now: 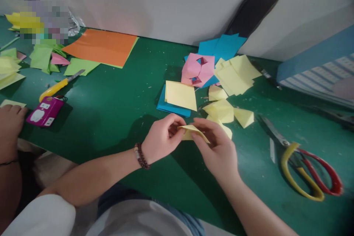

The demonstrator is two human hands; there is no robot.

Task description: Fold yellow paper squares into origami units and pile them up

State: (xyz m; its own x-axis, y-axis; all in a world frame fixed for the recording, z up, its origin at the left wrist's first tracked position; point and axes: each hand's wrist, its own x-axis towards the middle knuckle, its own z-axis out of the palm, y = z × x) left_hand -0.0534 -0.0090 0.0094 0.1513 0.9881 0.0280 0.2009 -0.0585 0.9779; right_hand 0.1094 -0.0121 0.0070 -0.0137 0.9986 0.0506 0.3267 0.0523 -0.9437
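Note:
Between both hands is a small piece of folded yellow paper (pixel 192 132), creased along its upper edge. My left hand (pixel 163 136) pinches its left end, and my right hand (pixel 217 147) has thumb and fingers on its right end. Just beyond the fingers, a stack of yellow paper squares (pixel 181 95) lies over blue paper squares (pixel 173 109). Several folded yellow paper pieces (pixel 219 110) sit beyond my right hand, partly hidden by it. Behind them stands a pink folded paper shape (pixel 197 70) with openings, next to fanned yellow sheets (pixel 238 73).
Scissors (pixel 298 166) with red and yellow handles lie at right, near a blue box (pixel 318 70). At left are a yellow cutter knife (pixel 55 89), a purple power adapter (pixel 45 111), orange paper (pixel 102 47) and another person's hand (pixel 12 118). A black phone (pixel 251 14) leans on the wall.

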